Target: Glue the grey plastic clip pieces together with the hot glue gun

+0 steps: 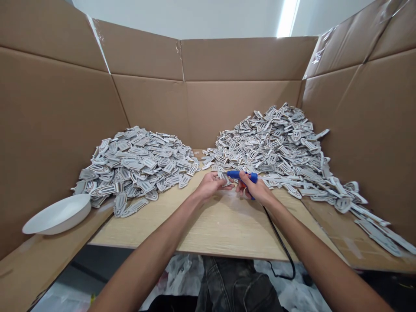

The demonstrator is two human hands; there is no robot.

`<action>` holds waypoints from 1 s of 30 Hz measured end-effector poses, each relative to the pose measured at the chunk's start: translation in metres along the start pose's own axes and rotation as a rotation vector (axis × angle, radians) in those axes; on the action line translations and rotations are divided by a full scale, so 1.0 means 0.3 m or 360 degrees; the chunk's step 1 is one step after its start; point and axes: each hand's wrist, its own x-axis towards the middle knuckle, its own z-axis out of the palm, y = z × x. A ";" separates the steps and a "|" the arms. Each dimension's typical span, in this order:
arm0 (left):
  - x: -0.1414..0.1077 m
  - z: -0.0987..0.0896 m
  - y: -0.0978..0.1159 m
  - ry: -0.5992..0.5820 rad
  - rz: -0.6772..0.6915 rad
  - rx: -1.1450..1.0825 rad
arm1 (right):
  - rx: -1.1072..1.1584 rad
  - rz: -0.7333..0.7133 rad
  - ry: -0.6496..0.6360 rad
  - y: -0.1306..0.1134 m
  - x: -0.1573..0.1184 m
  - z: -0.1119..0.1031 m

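Right hand (249, 187): fingers wrapped around a blue corded tool (242, 175), looks like a glue gun, nose pointing left. Left hand (209, 186): fingertips pinched on one small grey-white piece (224, 177), held just above the board, right at the tool's nose. Tip contact too small to confirm.

Status, my read: one piece in process, not released. Can't see any finish on it at this scale, so can't call it done.

Black cord (280, 240) drops from the tool over the near edge of the wooden board (221, 223). Board is bare between the hands and that edge.

Farther out: left heap (139, 160) and right heap (273, 143), both similar grey-white pieces with outlined slots, jumbled, no stacking. Right heap is taller and trails down the right side to some longer strips (378, 236). Left heap shows more plain faces, right heap more outlined ones; could be a done/undone split, or just which side is up. Can't tell which. Either way, if one heap is the backlog, plenty is left.

White bowl (61, 214) sits tilted beside the left heap, near the cardboard wall (42, 143).
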 end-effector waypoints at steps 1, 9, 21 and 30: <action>0.000 -0.001 -0.001 -0.0002 0.0000 -0.0004 | -0.0007 0.0007 0.0004 0.001 0.001 0.000; -0.004 0.002 -0.004 0.0014 0.0036 0.0014 | -0.0132 0.0086 0.0106 -0.033 -0.014 0.008; 0.002 -0.004 -0.010 0.0012 0.0086 0.0020 | -0.0301 0.0120 0.0211 -0.042 -0.019 0.010; 0.004 -0.005 -0.040 0.0134 0.0208 0.0125 | -0.0519 -0.0107 0.0374 -0.054 -0.025 0.033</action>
